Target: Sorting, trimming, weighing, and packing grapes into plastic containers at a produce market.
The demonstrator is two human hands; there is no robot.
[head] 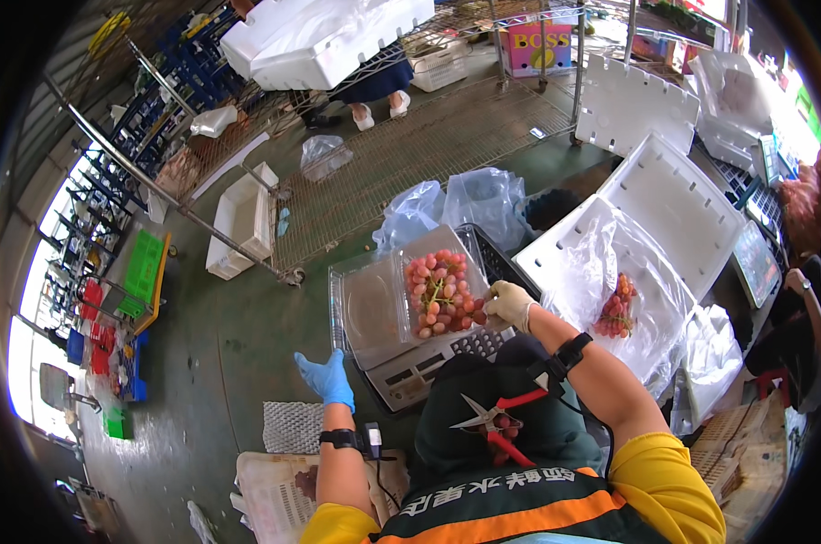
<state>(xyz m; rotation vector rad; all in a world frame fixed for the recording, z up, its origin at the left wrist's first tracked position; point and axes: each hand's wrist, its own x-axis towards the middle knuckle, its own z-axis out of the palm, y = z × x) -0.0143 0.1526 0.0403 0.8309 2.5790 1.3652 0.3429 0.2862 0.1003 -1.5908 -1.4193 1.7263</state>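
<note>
An open clear plastic clamshell box (371,299) rests on a weighing scale (410,381) in front of me. Pink-red grapes (441,292) with green stems fill its right half, while the lid half lies folded out to the left. My right hand (510,306), in a pale glove, reaches the right edge of the box, its fingertips bent against the outermost grapes; their grip is partly hidden. Just off the lid's lower left corner is my left hand (329,379) in a blue glove, thumb and fingers apart, holding nothing. Red-handled snips (499,418) lie with blades spread on my apron, over some loose grapes.
To the right, a white foam box (675,211) has a plastic bag and a grape bunch (616,309) at its near side. A wire rack (410,163) stands ahead, with a person's feet (382,114) behind it. Another person's arm (815,306) shows far right. A crate (274,489) sits lower left.
</note>
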